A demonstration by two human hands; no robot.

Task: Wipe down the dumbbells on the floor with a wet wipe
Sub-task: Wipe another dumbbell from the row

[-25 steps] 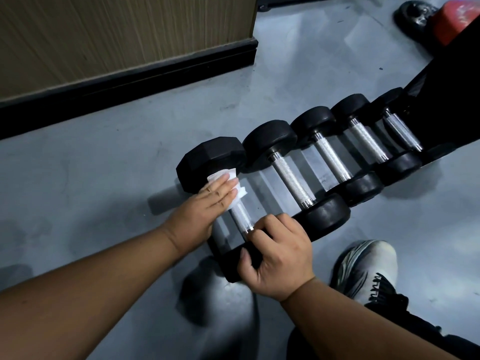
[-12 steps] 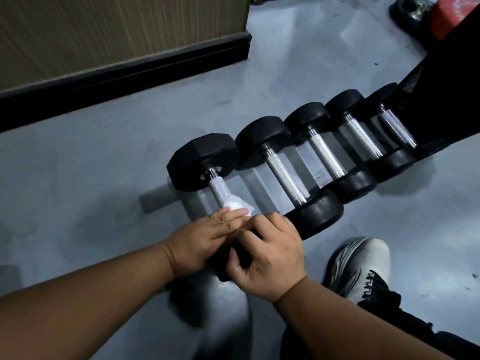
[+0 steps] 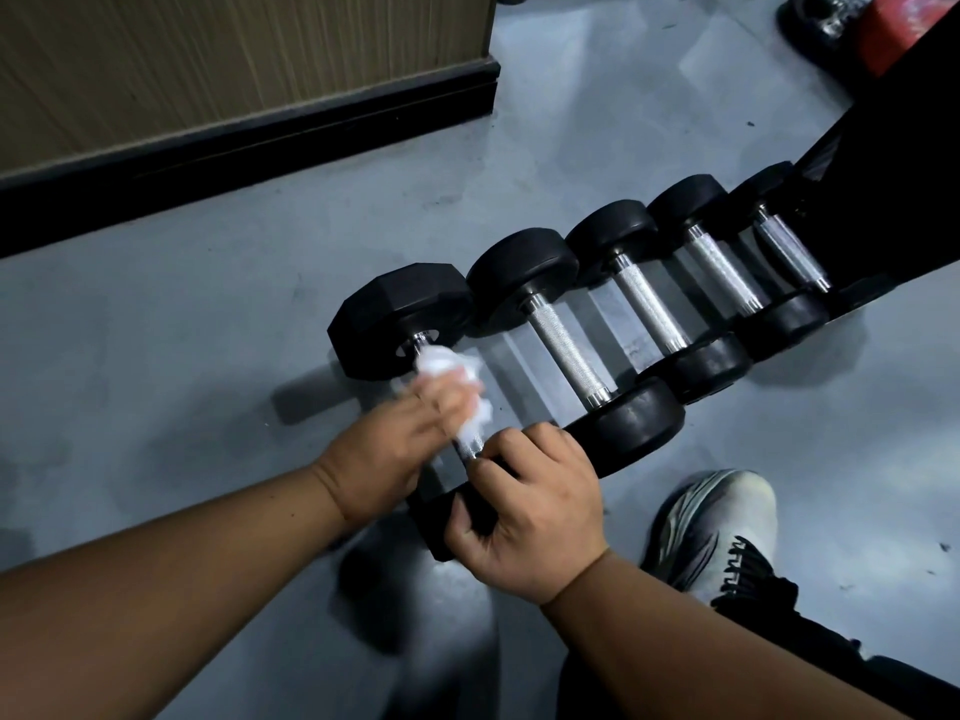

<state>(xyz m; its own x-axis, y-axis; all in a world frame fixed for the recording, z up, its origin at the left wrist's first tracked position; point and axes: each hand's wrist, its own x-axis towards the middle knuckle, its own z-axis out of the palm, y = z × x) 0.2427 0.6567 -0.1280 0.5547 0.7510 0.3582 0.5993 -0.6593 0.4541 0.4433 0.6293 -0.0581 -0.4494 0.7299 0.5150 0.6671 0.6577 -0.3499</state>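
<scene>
Several black dumbbells with knurled steel handles lie side by side on the grey floor. The nearest one is a hex dumbbell (image 3: 400,319). My left hand (image 3: 395,449) holds a crumpled white wet wipe (image 3: 447,368) around its handle, near the far head. My right hand (image 3: 524,511) grips the near head of the same dumbbell, mostly hiding it. Beside it to the right lies a round-headed dumbbell (image 3: 566,350), then further ones (image 3: 649,304) running back toward a black frame.
A wood-panelled wall with a black skirting board (image 3: 249,142) runs along the far left. A black frame (image 3: 893,163) stands at the right, with a red and black item (image 3: 893,28) behind it. My white shoe (image 3: 717,522) rests on the floor at the lower right.
My left hand slid the wipe along the hex dumbbell's handle, from the far head down to the near end and back up toward the far head. My right hand stayed on the near head.
</scene>
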